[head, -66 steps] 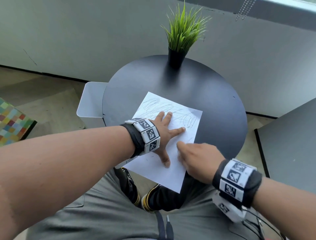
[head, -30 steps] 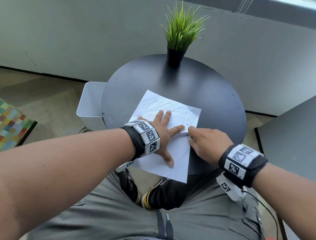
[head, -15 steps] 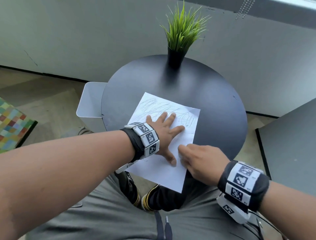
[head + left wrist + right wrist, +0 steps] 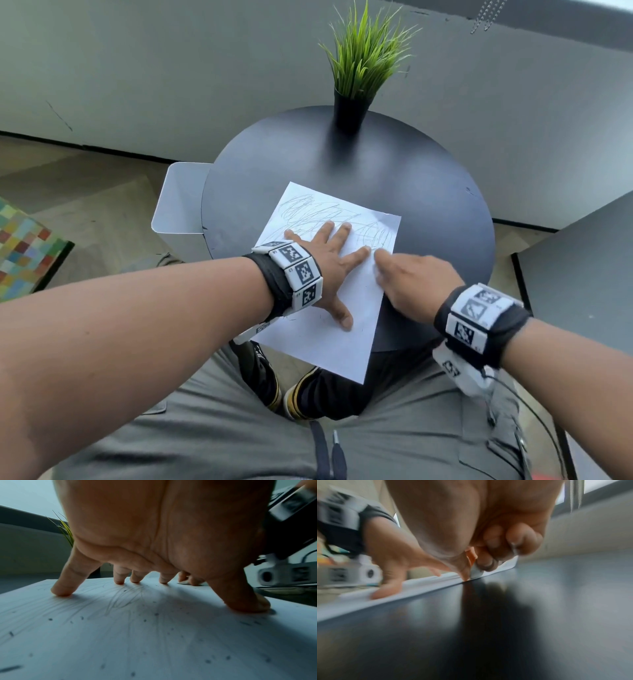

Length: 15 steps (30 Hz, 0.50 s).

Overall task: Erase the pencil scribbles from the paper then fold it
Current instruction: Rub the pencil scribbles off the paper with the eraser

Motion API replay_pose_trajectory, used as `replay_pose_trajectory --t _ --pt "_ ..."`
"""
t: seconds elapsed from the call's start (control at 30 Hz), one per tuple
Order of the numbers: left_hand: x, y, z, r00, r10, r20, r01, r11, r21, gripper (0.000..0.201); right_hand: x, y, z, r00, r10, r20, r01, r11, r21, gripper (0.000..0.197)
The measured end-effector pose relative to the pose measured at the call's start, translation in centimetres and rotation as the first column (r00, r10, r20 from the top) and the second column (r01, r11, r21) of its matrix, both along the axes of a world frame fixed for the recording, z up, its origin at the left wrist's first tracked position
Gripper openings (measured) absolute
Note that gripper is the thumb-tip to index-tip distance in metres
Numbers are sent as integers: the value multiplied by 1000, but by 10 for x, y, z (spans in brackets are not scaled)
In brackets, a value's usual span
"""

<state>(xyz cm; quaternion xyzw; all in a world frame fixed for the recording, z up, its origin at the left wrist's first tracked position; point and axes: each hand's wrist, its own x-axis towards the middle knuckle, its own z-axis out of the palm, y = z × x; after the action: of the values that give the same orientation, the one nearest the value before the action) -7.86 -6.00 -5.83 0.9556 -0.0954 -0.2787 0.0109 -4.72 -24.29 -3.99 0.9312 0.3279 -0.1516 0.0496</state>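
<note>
A white paper (image 4: 322,342) lies on the round black table (image 4: 428,192), its near corner hanging over the edge. Pencil scribbles (image 4: 318,209) cover its far half. My left hand (image 4: 329,267) presses flat on the sheet with fingers spread; the left wrist view shows its fingertips (image 4: 61,591) on the paper (image 4: 154,642) among dark eraser crumbs. My right hand (image 4: 411,284) is at the sheet's right edge, beside the left index finger. In the right wrist view, blurred, it (image 4: 479,527) pinches a small white eraser (image 4: 476,571) against the paper's edge.
A potted green grass plant (image 4: 359,61) stands at the table's far side. A white bin (image 4: 178,205) sits just left of the table, and a second dark tabletop (image 4: 582,260) is at the right. My knees are under the near edge.
The right hand with the eraser has rubbed back and forth along the paper's right side, and is now up near the scribbles again. The left hand stays pressed on the sheet.
</note>
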Motion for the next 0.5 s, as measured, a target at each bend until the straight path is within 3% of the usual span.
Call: replay_pose_trajectory --t 0.1,0.23,0.4,0.5 --pt "-1 1 0 1000 3 -7 -3 1000 8 141 2 3 4 1000 -11 -5 11 1000 10 13" --pt "-1 0 0 1000 7 -2 -7 1000 4 140 -48 4 5 964 219 -149 -224 974 -17 14" --pt "-1 1 0 1000 -2 -12 2 1000 4 139 10 0 1 992 -119 -35 120 992 24 19" --pt "-3 1 2 1000 6 -18 -6 1000 11 139 -21 8 3 997 43 -64 -42 999 28 12"
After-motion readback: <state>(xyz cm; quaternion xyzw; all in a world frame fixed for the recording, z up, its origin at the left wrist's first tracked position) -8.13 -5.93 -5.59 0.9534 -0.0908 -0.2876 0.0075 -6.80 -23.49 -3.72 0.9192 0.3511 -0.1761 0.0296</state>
